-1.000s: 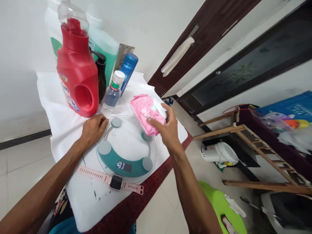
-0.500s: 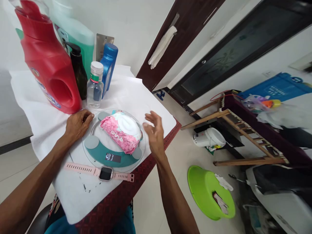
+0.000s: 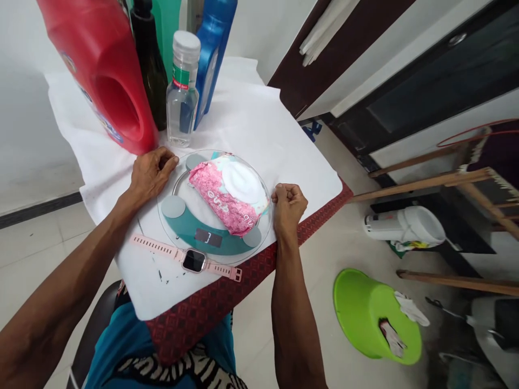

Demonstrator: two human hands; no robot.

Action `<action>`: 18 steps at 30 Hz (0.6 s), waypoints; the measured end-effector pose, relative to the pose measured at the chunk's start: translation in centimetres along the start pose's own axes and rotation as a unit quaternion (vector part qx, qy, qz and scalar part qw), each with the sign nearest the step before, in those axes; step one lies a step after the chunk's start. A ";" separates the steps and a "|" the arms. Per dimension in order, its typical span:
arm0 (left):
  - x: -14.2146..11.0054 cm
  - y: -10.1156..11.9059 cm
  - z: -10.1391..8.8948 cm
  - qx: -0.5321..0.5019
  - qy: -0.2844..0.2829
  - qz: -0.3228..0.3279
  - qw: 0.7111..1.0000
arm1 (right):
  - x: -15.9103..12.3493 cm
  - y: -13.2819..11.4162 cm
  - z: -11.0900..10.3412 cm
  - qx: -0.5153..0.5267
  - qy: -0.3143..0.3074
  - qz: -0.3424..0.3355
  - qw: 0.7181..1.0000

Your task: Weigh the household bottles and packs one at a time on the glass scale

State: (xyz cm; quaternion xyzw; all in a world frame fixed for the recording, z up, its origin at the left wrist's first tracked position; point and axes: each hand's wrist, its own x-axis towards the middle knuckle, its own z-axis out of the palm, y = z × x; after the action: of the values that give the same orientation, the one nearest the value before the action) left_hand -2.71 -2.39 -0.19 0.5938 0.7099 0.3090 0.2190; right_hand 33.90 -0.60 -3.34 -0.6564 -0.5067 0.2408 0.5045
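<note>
A pink pack of wet wipes [image 3: 227, 202] with a white oval lid lies on a round glass scale [image 3: 188, 229], whose small dark display is lit. My left hand [image 3: 151, 172] rests on the white cloth at the scale's upper left, fingers loosely bent and thumb apart, its tip near the glass rim. At the right rim, my right hand [image 3: 289, 208] has its fingers curled in, fingertips close to the glass; nothing shows in them. Whether either hand touches the rim I cannot tell. In front of the scale lies a smartwatch [image 3: 193, 260] with a pink strap.
Behind my left hand stand a red detergent jug [image 3: 109, 75], a dark pump bottle [image 3: 151, 70], a clear white-capped bottle [image 3: 181, 111] and a blue bottle [image 3: 211, 59]. Right of the table, a green tub [image 3: 352, 319] with gloves and a white bucket [image 3: 385, 227] stand on the floor.
My right hand has come down from above the table to the scale's right rim, its fingers curling in. The scale's display shows different marks. The view has shifted; my left hand stays beside the scale.
</note>
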 end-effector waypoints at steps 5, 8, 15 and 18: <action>0.0 0.0 0.0 -0.003 -0.003 -0.001 1.000 | -0.2 -0.1 -0.1 -0.016 -0.004 -0.001 1.000; 0.1 0.0 0.0 -0.009 -0.001 -0.006 1.000 | -0.2 0.1 0.0 -0.016 -0.005 -0.009 1.000; 0.0 0.0 0.1 -0.015 0.000 -0.011 1.000 | -0.7 -3.3 -0.6 0.036 -0.057 0.005 0.998; 0.1 0.1 0.1 -0.012 0.004 -0.006 1.000 | -2.4 -7.7 -1.0 -0.005 -0.130 -0.059 0.990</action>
State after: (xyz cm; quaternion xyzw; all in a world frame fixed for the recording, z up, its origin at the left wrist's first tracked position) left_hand -2.58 -2.29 -0.16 0.5853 0.7106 0.3189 0.2253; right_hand 30.58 -3.32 3.55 -0.5910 -0.6069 0.2909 0.4446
